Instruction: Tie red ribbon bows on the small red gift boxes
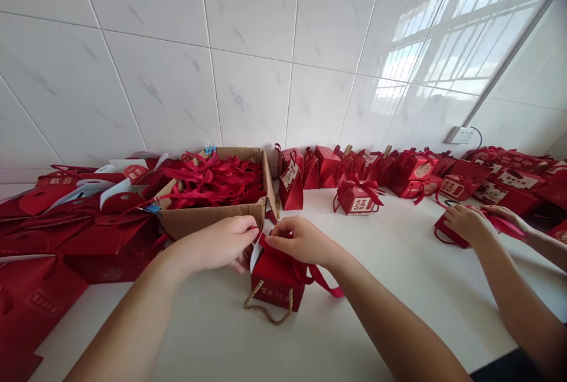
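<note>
A small red gift box (279,281) with a twisted rope handle (270,315) stands on the white table in front of me, its pale-lined top flap raised on the left. My left hand (230,243) is at the box's left side, thumb and forefinger pinched at what looks like an end of red ribbon. My right hand (303,240) is closed on the top of the box, its fingertips at the flap. A red ribbon (325,281) trails from the box's right side onto the table. The fingers partly hide the box's top.
Behind my hands stands a cardboard box (212,221) full of red ribbons. Red boxes with loose flaps (106,246) crowd the left. Along the tiled wall are several red boxes; one bow-tied box (358,200) stands forward. At right, another person's hands (472,225) handle a red box.
</note>
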Action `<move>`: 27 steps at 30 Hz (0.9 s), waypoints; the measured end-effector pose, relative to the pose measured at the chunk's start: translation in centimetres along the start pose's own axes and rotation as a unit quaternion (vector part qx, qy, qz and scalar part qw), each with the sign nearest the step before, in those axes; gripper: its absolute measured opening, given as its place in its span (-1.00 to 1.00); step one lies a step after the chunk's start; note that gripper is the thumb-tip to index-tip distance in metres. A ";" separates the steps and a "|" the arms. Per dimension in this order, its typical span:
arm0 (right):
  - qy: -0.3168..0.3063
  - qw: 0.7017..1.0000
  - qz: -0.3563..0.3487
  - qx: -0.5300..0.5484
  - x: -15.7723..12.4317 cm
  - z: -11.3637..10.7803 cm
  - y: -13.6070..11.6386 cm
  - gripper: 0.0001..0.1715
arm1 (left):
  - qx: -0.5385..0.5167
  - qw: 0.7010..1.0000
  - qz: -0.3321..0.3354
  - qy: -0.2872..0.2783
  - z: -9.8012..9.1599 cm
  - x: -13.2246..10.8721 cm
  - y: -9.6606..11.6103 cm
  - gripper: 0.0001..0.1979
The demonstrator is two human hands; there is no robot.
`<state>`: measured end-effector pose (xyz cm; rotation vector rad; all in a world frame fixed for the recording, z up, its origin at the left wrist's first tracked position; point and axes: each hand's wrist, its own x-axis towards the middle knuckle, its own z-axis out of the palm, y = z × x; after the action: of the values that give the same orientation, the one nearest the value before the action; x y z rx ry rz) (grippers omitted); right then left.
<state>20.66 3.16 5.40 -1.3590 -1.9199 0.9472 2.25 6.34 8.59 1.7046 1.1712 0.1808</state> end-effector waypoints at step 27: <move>-0.204 0.953 0.058 -0.216 -2.4 -6.3 1.0 -0.68 | -0.326 0.788 0.439 0.281 -2.0 -6.8 2.5 -0.66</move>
<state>26.89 2.41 7.96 -1.6303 -2.4957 0.9556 -0.93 2.42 14.16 1.4375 0.4697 1.5738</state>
